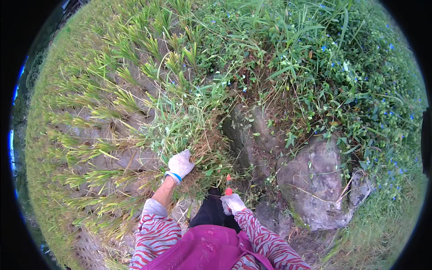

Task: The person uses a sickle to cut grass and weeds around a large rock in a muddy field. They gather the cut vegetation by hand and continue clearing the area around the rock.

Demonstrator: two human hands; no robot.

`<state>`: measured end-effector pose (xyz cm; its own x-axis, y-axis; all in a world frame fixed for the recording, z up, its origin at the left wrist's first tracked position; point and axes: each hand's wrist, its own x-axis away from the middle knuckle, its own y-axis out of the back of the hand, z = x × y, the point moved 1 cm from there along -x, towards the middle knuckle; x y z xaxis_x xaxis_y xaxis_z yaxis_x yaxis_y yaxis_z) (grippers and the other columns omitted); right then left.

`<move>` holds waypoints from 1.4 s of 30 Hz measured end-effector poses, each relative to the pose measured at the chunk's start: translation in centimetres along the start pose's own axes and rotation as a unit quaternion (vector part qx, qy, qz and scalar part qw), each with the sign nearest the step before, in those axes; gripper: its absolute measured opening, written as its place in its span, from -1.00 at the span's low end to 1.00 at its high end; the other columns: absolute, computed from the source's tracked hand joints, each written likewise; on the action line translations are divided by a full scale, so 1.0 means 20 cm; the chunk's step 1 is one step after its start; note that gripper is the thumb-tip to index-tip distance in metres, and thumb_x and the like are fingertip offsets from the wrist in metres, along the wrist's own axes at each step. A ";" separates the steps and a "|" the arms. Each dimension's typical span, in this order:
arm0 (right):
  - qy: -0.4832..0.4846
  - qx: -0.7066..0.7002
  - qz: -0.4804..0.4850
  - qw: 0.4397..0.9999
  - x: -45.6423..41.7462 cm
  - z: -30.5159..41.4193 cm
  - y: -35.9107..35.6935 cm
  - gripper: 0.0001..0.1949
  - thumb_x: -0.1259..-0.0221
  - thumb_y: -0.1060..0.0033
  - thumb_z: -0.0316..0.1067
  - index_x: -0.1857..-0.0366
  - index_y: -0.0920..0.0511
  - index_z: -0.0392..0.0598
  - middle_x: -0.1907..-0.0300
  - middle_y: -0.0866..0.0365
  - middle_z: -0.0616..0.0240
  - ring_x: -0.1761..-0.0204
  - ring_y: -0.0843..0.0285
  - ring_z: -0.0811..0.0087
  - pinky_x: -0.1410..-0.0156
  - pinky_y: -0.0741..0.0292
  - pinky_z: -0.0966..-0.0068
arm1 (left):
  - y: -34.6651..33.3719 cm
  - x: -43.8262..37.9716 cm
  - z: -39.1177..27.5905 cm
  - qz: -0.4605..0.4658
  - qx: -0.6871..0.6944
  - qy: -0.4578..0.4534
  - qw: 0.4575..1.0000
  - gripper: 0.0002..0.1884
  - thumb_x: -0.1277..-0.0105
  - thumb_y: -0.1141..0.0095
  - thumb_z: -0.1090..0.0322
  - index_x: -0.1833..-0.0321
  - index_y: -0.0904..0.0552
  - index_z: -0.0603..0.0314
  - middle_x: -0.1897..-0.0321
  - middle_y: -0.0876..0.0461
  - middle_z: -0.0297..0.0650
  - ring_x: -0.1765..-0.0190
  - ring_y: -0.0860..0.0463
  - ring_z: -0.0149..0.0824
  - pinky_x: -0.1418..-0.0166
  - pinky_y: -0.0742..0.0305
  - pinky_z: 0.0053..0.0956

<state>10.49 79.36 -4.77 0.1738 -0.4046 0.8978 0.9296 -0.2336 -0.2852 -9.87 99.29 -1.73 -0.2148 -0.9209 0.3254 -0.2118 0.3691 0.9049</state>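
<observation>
My left hand [181, 164], in a white knit glove with a blue band at the wrist, has its fingers curled at the edge of a heap of cut or pulled weeds [199, 135]. Its fingertips are partly hidden, so its grip is unclear. In front of my dark trousers, my right hand [233, 203], also in a white glove, is closed on a tool's handle with an orange-red end [228, 191]. Another small orange-red part shows just beyond it. The rest of the tool is lost among the weeds.
Rows of cut rice stubble [98, 148] stand in muddy soil at the left. A large rock [314, 182] lies at the right, and a darker rock face [239, 135] rises beside the weed heap. Dense greenery with blue flowers [364, 84] covers the bank at the upper right.
</observation>
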 end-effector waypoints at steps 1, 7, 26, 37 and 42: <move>0.005 -0.037 0.028 0.999 0.07 -0.02 -0.01 -0.84 -0.22 -0.14 -0.37 0.53 -0.48 -0.11 0.71 -0.33 0.49 0.76 -0.27 0.56 0.69 -0.15 0.53 | -0.02 0.07 -0.03 -0.015 -0.003 -0.011 1.000 -0.58 -0.05 -0.26 -0.02 0.20 -0.55 0.16 0.30 -0.68 -0.05 0.23 -0.69 0.00 0.20 -0.59 -0.18; 0.033 -0.272 0.181 0.945 0.39 -0.16 -0.08 -0.89 -0.29 -0.10 -0.35 0.30 -0.48 -0.15 0.67 -0.28 0.56 0.74 -0.23 0.64 0.67 -0.17 0.61 | -0.07 0.45 -0.28 0.095 0.078 0.081 0.989 -0.09 -0.01 -0.16 -0.42 -0.11 -0.46 0.39 0.08 -0.62 0.16 0.04 -0.65 0.08 -0.01 -0.54 -0.15; -0.031 -0.238 0.038 0.970 0.94 -0.82 -0.50 -0.84 -0.25 -0.22 -0.32 0.39 -0.47 -0.12 0.64 -0.39 0.49 0.72 -0.33 0.59 0.67 -0.24 0.60 | -0.89 0.38 -0.03 0.220 -0.137 -0.018 0.966 -0.52 -0.04 -0.19 -0.09 0.12 -0.72 0.13 0.10 -0.71 -0.16 0.01 -0.69 -0.17 0.02 -0.59 -0.23; 0.016 0.067 0.066 0.995 1.23 -0.68 -0.91 -0.76 -0.20 -0.28 -0.22 0.40 -0.44 -0.11 0.61 -0.41 0.44 0.74 -0.35 0.64 0.72 -0.32 0.66 | -0.08 0.78 0.67 0.085 0.012 0.000 0.996 -0.75 -0.05 -0.06 0.16 0.34 -0.69 0.12 0.32 -0.71 -0.01 0.20 -0.70 0.00 0.13 -0.59 -0.20; 0.073 0.180 0.176 0.965 1.27 -0.64 -1.14 -0.76 -0.21 -0.26 -0.22 0.37 -0.45 -0.14 0.59 -0.41 0.44 0.73 -0.34 0.66 0.72 -0.33 0.66 | 0.34 1.05 1.11 0.009 -0.022 0.041 0.999 -0.70 -0.05 -0.13 0.14 0.26 -0.67 0.19 0.34 -0.70 0.03 0.23 -0.69 0.05 0.10 -0.59 -0.17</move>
<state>-10.44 63.07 20.17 0.4768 -0.5291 0.7019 0.8782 0.2523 -0.4064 -36.99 85.17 5.19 -0.1400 -0.9218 0.3614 -0.1663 0.3817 0.9092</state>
